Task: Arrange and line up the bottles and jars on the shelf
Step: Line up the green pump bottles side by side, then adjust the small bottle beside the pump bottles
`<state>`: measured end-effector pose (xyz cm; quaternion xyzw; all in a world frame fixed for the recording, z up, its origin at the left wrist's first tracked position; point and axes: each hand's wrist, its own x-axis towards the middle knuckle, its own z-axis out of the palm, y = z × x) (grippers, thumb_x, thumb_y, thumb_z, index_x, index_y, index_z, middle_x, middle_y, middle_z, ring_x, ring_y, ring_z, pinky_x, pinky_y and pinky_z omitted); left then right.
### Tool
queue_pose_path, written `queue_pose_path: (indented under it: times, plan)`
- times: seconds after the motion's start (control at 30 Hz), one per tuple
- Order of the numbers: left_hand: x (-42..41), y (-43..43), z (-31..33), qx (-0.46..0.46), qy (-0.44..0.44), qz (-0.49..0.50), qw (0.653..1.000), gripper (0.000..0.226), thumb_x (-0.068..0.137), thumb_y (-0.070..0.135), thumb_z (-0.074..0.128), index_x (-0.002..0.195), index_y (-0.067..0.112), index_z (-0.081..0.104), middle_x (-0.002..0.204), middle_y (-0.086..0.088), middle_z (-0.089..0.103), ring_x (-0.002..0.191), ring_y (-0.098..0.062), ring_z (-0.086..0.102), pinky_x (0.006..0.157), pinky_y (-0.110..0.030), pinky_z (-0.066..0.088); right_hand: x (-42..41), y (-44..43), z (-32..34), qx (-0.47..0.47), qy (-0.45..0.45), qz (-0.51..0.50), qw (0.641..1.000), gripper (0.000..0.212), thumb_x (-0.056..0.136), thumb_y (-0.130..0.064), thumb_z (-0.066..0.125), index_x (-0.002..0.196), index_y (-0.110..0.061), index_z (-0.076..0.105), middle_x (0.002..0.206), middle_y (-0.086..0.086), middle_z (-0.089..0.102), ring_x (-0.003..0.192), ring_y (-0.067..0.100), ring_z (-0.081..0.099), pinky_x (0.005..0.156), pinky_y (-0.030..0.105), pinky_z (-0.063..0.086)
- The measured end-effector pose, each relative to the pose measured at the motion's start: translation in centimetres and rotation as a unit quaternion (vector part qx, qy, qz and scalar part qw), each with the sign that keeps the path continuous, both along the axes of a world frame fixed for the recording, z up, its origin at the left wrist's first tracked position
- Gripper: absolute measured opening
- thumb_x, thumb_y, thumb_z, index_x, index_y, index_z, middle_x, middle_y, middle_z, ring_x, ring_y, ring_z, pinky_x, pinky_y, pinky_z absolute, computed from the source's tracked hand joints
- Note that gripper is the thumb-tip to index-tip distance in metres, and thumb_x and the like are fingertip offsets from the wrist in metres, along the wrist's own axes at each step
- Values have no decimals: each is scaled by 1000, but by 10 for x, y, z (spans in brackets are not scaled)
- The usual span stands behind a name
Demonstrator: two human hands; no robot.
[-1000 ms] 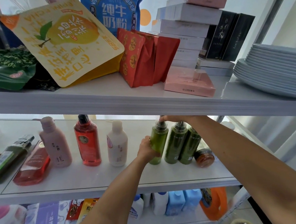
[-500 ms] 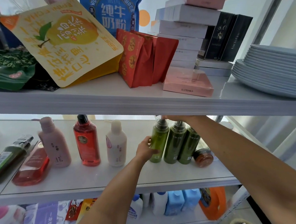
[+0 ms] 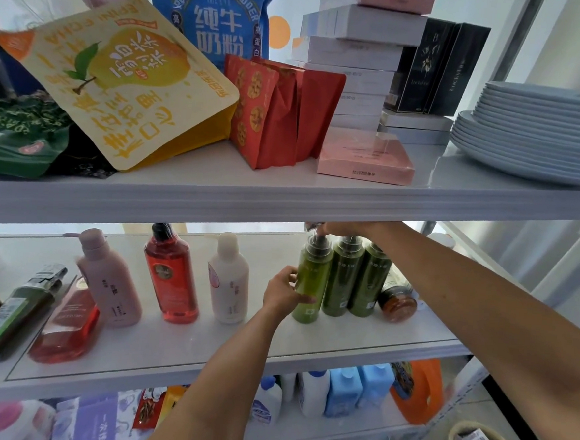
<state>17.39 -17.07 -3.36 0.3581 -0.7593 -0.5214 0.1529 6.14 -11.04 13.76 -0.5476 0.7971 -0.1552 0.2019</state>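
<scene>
Three green pump bottles (image 3: 343,282) upright, touching, on the middle shelf (image 3: 204,348). Light-green bottle (image 3: 313,283): left hand (image 3: 282,293) wraps its body; right hand (image 3: 344,227) at its pump, grip hidden. Probably rigid, slick plastic, tall and tippy; hold mid-body.

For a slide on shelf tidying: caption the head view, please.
The left hand grips a light green bottle on the middle shelf while the right hand is at its pump top.
</scene>
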Motion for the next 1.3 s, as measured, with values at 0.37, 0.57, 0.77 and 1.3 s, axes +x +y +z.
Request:
queue_pose_path:
  times: [0.37, 0.57, 0.77, 1.3]
  plan:
    - [20, 7, -4, 6, -20, -1, 1000, 83, 76, 16, 78, 146, 20, 32, 148, -6, 41, 134, -29, 42, 106, -43, 41, 27, 10, 3, 14, 1, 2, 1000, 40, 90, -9, 58, 129, -16, 51, 128, 0, 53, 121, 16, 49, 100, 26, 40]
    - [62, 8, -5, 2, -44, 30, 999, 80, 76, 23, 78, 144, 18, 36, 145, -7, 45, 133, -26, 43, 107, -39, 38, 61, 2, -10, -37, 243, 46, 968, 69, 81, -45, 68, 141, -25, 39, 147, -4, 39, 134, 22, 39, 108, 37, 35]
    - [120, 14, 0, -14, -78, 97, 992, 70, 77, 21, 76, 139, 10, 43, 141, -9, 49, 127, -27, 48, 109, -38, 39, 103, -13, -48, -118, 85, 74, 987, 88, 79, -30, 74, 149, -18, 22, 151, 1, 34, 139, 21, 30, 110, 40, 35]
    - [239, -40, -4, -7, -46, 273, 961, 75, 80, 16, 74, 143, 9, 34, 137, -11, 52, 123, -27, 51, 104, -41, 42, 167, -33, -151, -144, -342, -273, 888, 82, 72, -10, 80, 139, -9, 32, 140, 9, 43, 125, 30, 46, 103, 41, 42]
